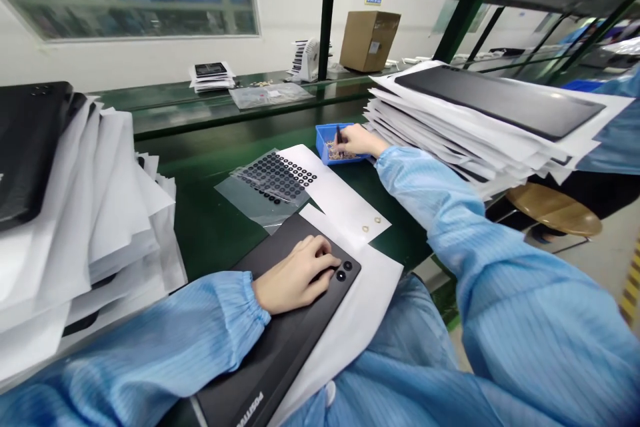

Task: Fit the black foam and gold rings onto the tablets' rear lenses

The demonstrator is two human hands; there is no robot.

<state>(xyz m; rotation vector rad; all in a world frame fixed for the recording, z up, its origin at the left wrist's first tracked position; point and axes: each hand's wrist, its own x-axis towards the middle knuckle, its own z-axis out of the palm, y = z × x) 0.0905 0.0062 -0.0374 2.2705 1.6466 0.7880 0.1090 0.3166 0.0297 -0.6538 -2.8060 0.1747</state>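
A dark grey tablet (pixel 290 347) lies back up across my lap and the bench edge, its two round camera lenses at the upper right corner. My left hand (pixel 300 273) rests on its back beside the lenses, fingers apart and slightly bent. My right hand (pixel 363 140) is closed around black tweezers (pixel 339 136), pointing down into a small blue bin (pixel 321 147). Small gold-coloured ring parts (pixel 334 152) fill the bin's bottom; the tweezer tips are too small to make out. Two such rings (pixel 371 224) lie on a white sheet (pixel 345 203) between the hands.
Black round stickers (pixel 280 177) on clear film lie left of the sheet. Tall stacks of tablets with paper between them stand left (pixel 115 213) and right (pixel 450 120). A shelf behind carries a cardboard box (pixel 367 40) and a plastic bag (pixel 270 95). A stool (pixel 555 209) stands at right.
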